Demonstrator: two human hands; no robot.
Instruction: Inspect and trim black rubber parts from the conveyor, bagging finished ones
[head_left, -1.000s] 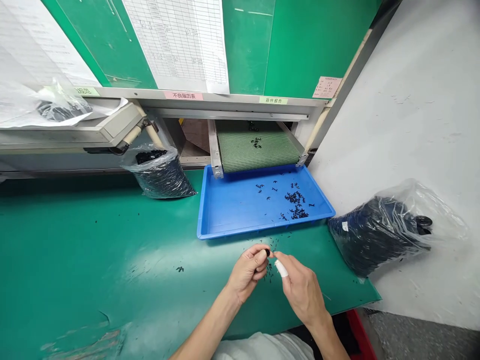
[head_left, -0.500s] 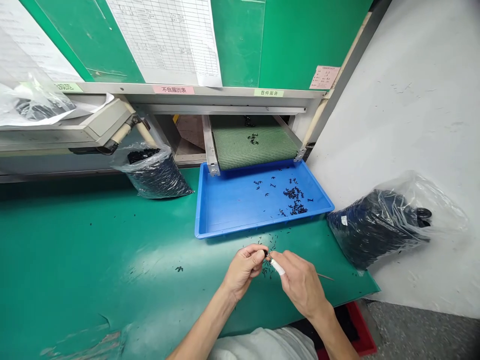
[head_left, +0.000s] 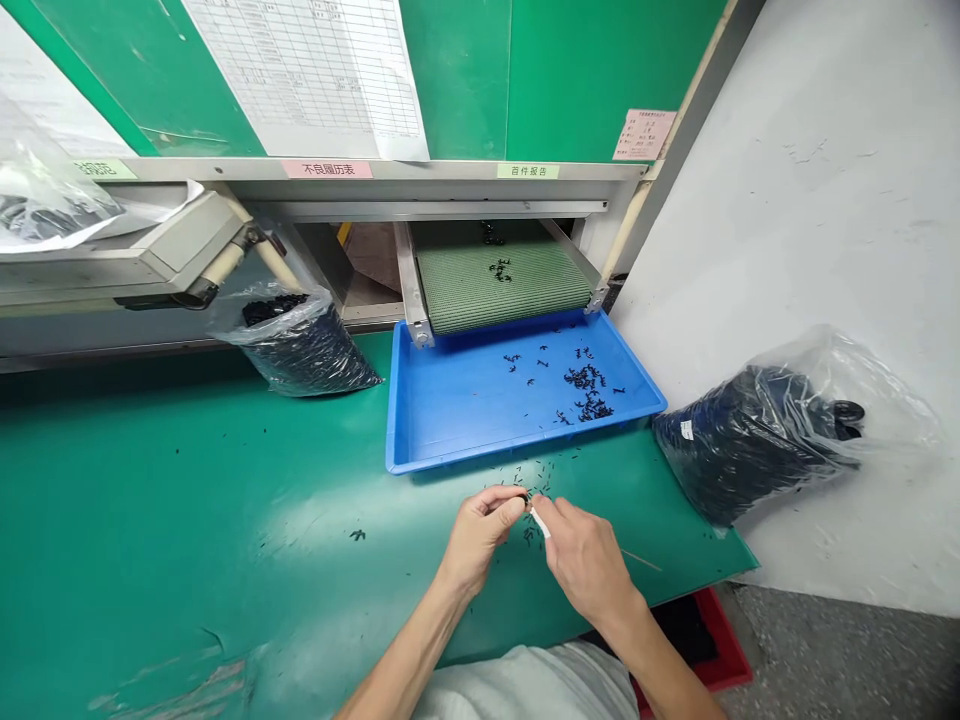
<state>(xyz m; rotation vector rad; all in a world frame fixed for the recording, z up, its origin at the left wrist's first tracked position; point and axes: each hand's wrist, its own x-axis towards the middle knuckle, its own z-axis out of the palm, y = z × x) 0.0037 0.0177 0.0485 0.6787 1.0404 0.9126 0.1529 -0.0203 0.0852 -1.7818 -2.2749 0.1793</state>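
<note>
My left hand pinches a small black part, which looks like a rubber ring and is mostly covered by the fingers. Close against it on the right, my right hand is closed on a thin metal tool whose rear end sticks out behind the hand. A white wrapping shows along the thumb; whether it sits on the thumb or the tool, I cannot tell. The tool's working tip is hidden at the black part. Tiny black scraps lie scattered on the table beneath both hands.
Beyond the hands a blue tray holds small black pieces, under the end of a green conveyor belt. Clear bags of black parts stand left and right. A red bin is below the green table.
The view has shifted slightly. My right hand has turned a little and its thumb lies closer to the black part, while the rear of the tool has dipped. My left hand keeps its pinch.
</note>
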